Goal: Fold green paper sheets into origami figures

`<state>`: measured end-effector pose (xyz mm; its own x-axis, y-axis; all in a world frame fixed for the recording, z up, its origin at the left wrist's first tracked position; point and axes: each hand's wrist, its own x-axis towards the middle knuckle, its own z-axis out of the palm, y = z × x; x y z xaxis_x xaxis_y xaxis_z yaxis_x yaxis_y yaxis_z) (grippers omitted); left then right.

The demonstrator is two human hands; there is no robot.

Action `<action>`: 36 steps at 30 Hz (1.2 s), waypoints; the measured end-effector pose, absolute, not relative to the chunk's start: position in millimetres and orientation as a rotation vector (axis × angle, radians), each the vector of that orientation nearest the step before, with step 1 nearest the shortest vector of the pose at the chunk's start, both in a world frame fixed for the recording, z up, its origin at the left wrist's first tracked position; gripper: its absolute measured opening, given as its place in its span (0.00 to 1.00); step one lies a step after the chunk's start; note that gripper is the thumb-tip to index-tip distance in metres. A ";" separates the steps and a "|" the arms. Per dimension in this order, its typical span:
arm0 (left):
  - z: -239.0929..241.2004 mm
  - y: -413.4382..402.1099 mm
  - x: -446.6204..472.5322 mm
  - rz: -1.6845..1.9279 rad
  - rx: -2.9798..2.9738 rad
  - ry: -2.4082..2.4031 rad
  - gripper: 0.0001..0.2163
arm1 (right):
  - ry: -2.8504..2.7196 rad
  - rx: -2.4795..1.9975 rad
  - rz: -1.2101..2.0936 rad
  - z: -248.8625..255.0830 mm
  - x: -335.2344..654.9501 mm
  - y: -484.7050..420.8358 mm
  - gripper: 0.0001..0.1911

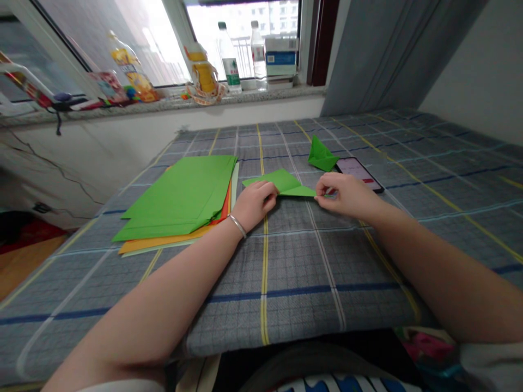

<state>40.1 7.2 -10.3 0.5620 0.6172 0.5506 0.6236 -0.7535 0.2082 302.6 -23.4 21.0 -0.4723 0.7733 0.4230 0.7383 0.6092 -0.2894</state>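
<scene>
A partly folded piece of green paper lies on the checked cloth, between my two hands. My left hand wears a silver bangle at the wrist; its curled fingers press on the paper's near left edge. At the paper's right corner, the fingertips of my right hand are pinched together on it. Just beyond stands a folded green paper boat, upright and pointed. A phone with a lit screen lies behind my right hand, partly covered by it.
Left of my hands is a stack of coloured paper, green on top with orange and yellow below. The checked cloth covers the table. On the windowsill stand plastic bottles, a yellow cup and boxes.
</scene>
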 end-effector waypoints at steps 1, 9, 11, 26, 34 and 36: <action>-10.7 7.8 39.2 -0.976 -2.774 -1.106 0.04 | -2.313 -1.190 0.093 21.1 304.7 -22.3 0.01; -10.8 8.3 38.6 -1.071 -2.748 -1.165 0.02 | -2.148 -1.090 0.085 19.1 313.8 -15.5 0.06; -10.5 6.8 40.3 -1.088 -2.768 -1.132 0.03 | -2.143 -1.091 0.029 18.2 309.1 -16.7 0.12; -5.7 -2.6 47.1 -1.002 -2.600 -1.073 0.05 | -2.256 -1.269 -0.208 14.5 273.5 -36.6 0.07; -0.1 -17.6 61.1 -0.869 -2.583 -0.934 0.06 | -2.346 -1.230 -0.311 13.3 256.2 -41.7 0.09; 0.1 -19.7 64.3 -0.860 -2.583 -0.940 0.05 | -2.381 -1.211 -0.321 14.6 252.2 -43.7 0.09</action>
<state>64.3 -19.7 0.1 0.6152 0.4983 0.6109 0.6528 -0.7564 -0.0404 252.2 -43.7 14.6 -0.5150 0.7050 0.4876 0.8089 0.5880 0.0042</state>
